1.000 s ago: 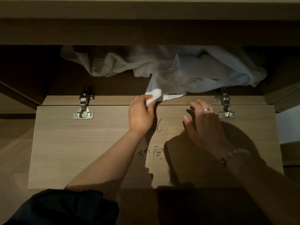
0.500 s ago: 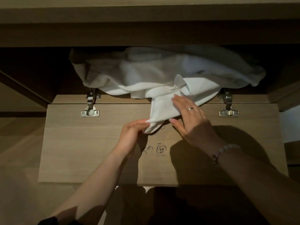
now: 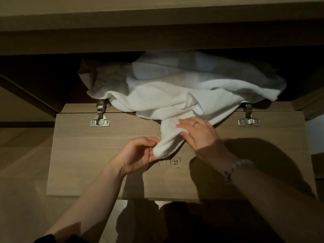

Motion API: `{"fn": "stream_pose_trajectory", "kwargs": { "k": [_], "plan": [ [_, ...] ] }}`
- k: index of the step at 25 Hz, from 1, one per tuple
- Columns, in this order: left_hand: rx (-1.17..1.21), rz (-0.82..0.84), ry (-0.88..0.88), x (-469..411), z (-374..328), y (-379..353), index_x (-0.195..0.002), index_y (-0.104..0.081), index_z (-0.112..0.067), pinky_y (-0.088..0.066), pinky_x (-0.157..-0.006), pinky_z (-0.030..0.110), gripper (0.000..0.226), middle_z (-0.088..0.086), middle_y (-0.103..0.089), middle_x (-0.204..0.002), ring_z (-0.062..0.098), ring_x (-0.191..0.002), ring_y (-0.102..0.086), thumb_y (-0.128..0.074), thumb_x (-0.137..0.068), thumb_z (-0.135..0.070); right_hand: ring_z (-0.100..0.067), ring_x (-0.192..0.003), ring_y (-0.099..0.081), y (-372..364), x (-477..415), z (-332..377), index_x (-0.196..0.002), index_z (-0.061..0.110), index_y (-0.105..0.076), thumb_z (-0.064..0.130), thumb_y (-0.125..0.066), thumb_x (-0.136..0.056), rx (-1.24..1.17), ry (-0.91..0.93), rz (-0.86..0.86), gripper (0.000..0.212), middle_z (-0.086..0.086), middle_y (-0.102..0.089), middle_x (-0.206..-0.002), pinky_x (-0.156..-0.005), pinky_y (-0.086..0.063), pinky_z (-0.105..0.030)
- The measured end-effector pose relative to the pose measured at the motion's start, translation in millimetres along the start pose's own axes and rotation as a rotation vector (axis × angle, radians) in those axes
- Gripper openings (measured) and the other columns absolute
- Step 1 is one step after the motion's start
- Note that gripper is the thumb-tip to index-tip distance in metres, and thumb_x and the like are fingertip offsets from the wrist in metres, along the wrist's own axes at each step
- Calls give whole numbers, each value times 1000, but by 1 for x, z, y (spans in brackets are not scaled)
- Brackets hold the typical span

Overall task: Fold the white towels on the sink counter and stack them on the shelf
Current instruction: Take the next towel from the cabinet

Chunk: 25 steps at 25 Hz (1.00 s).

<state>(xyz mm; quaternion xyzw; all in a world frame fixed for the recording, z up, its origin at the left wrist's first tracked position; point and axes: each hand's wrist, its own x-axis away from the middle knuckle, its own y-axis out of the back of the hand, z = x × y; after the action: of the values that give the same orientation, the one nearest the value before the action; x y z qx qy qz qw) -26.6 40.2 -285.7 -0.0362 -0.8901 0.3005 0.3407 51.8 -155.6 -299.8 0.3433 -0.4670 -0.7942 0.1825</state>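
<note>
While the towel (image 3: pixel 175 95) spills from the dark cupboard (image 3: pixel 43 76) onto its open flap (image 3: pixel 84 155), the left hand (image 3: pixel 138 155) pinches the towel's tip in its grip; the right hand (image 3: pixel 199 135) lies on the towel, grip released, fingers seemingly straight.

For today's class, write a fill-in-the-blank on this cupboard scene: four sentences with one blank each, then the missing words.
1. The left hand pinches the end of the ____ towel.
2. The right hand rests flat on the towel and wears a ____ on one finger.
3. The open cabinet door hangs on ____ metal hinges.
4. The beaded bracelet is on the ____ wrist.

Missing words: white; ring; two; right.
</note>
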Motion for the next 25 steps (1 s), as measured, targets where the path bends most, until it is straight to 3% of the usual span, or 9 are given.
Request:
{"fn": "stream_pose_trajectory", "kwargs": {
  "k": [3, 6, 9, 12, 14, 18, 21, 23, 25],
  "plan": [
    [-21, -217, -107, 4, -17, -1, -77, -69, -12, -49, -68, 30, 42, 3, -61, -69, 18, -65, -64, -80, -57, -48, -31, -77, -69, 1, -2, 3, -94, -1, -72, 31, -39, -87, -38, -75, 12, 47, -15, -72, -84, -72, -56, -44],
    [17, -568, -336, -5, -44, -4, -101, -60, -17, -42, -72, 25, 34, -2, -63, -82, 12, -76, -58, -47, -92, -47, -29, -69, -69, 4, -1, 4, -86, -1, -73, 31, -40, -87, -6, -71, 33, 46, -14, -72, -75, -64, -57, -41],
    [25, -664, -341, -22, -62, -12, -99, -57, -19, -49, -66, 18, 24, -1, -64, -98, 8, -80, -60, -51, -93, -41, -30, -74, -69, 10, 1, 5, -90, -1, -73, 34, -37, -88, -23, -60, 111, 51, -15, -72, -80, -69, -57, -39],
    [104, -752, -310, -32, -65, -13, -92, -56, -13, -48, -50, 12, 13, 0, -61, -88, 5, -65, -55, -56, -93, -26, -26, -111, -60, 20, 2, 9, -118, 5, -65, 46, -27, -90, -42, -147, 338, 62, -11, -67, -116, -97, -43, -34],
    [157, -753, -334, -27, -63, -14, -93, -55, -11, -47, -51, 14, 12, 0, -59, -79, 4, -54, -54, -52, -96, -22, -16, -129, -43, 25, 7, 14, -132, 14, -53, 47, -31, -90, -60, -167, 425, 58, -3, -54, -135, -106, -29, -26],
    [-317, -906, -382, -9, -49, -15, -71, -55, -10, -52, -57, 24, 33, -3, -60, -47, 4, -38, -56, -43, -99, -23, -18, -119, -46, 34, -3, 42, -123, 12, -57, 45, -37, -84, -130, -98, 162, 55, -7, -59, -123, -96, -31, -28],
    [-567, -847, -492, 9, -45, -22, -63, -52, -9, -52, -52, 23, 41, -2, -54, -42, 11, -41, -55, -42, -99, -24, -16, -119, -40, 31, -23, 55, -120, 10, -56, 39, -42, -86, -143, -70, -85, 48, -10, -57, -124, -102, -27, -28],
    [-642, -701, -574, 21, -44, -29, -63, -49, -10, -48, -51, 16, 37, -2, -53, -49, 7, -45, -57, -43, -98, -22, -17, -127, -36, 32, -35, 59, -129, 12, -51, 42, -40, -88, -150, -134, -137, 52, -9, -51, -135, -106, -26, -35],
    [-746, -526, -626, 30, -41, -37, -59, -52, -12, -47, -60, 22, 36, -1, -56, -51, 12, -54, -61, -50, -94, -19, -19, -135, -31, 34, -42, 55, -138, 16, -43, 47, -32, -90, -144, -199, -129, 58, -7, -42, -145, -111, -22, -40]
  ]
}}
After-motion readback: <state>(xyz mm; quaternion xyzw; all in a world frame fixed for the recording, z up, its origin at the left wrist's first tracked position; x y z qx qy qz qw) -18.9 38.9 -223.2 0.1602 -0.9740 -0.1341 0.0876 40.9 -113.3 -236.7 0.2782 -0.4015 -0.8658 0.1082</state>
